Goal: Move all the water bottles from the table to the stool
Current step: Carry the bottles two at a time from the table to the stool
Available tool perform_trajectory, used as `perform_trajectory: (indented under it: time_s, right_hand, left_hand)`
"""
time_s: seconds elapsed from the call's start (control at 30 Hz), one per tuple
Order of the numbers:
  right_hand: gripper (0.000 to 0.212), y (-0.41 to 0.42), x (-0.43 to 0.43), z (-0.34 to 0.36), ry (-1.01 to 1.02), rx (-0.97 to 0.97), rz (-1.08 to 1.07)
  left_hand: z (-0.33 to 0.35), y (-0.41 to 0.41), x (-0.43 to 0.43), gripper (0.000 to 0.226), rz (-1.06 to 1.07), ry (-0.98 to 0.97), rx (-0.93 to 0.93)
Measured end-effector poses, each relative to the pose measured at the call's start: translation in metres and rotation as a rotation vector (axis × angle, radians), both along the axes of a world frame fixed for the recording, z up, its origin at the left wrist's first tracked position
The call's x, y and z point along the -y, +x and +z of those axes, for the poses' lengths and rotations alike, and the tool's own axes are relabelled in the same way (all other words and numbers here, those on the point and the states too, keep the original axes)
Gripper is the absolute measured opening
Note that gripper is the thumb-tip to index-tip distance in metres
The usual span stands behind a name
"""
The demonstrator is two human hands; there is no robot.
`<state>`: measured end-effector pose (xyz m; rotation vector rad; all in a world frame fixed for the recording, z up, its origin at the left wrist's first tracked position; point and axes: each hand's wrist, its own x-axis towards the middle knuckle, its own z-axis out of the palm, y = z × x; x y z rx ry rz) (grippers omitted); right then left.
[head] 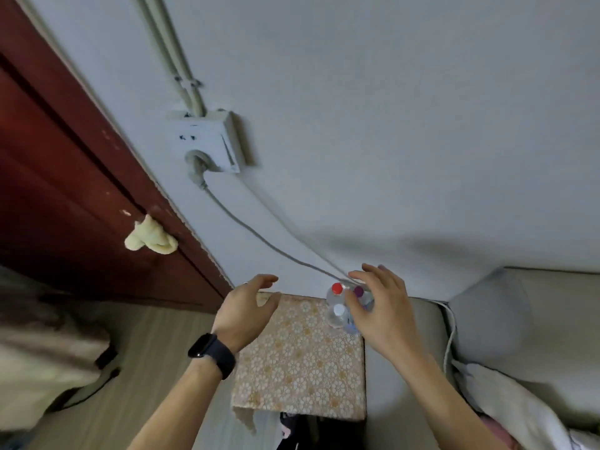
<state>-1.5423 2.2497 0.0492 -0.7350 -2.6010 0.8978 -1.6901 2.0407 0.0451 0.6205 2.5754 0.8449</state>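
Three clear plastic water bottles [344, 305] with red, white and purple caps cluster at 1 o'clock on the floral-covered square stool [298, 362]. Right hand [378, 306] hovers over them, fingers spread. Left hand [243, 306], at 10 o'clock, spread and empty.

Pale wall [389, 108] with socket box [211, 141], dark red door [65, 157], wood-look floor [156, 368].

Bare forearms, no sleeves; a black smartwatch [211, 355] bands the left wrist.
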Motion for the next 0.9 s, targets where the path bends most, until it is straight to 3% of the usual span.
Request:
perform_trajectory:
  time_s: [0.17, 0.37, 0.63, 0.8, 0.9]
  right_hand:
    - [0.028, -0.037, 0.036, -0.003, -0.016, 0.023, 0.257]
    - [0.028, -0.087, 0.136, -0.017, 0.008, 0.068, 0.712]
    - [0.027, -0.088, 0.393, 0.041, 0.036, -0.019, 1.391]
    - [0.038, -0.028, 0.575, 0.081, 0.027, -0.132, 1.748]
    - [0.032, 0.028, 0.67, 0.102, 0.004, -0.204, 1.919]
  left_hand:
    - [0.005, 0.015, 0.07, 0.035, 0.234, -0.055, -0.004]
    - [-0.001, 0.076, 0.191, 0.038, 0.585, -0.144, 0.001]
    - [0.04, 0.244, 0.401, 0.039, 1.275, -0.18, -0.148]
    - [0.063, 0.383, 0.512, 0.046, 1.673, -0.18, -0.242]
    - [0.077, 0.455, 0.565, 0.049, 1.833, -0.197, -0.279]
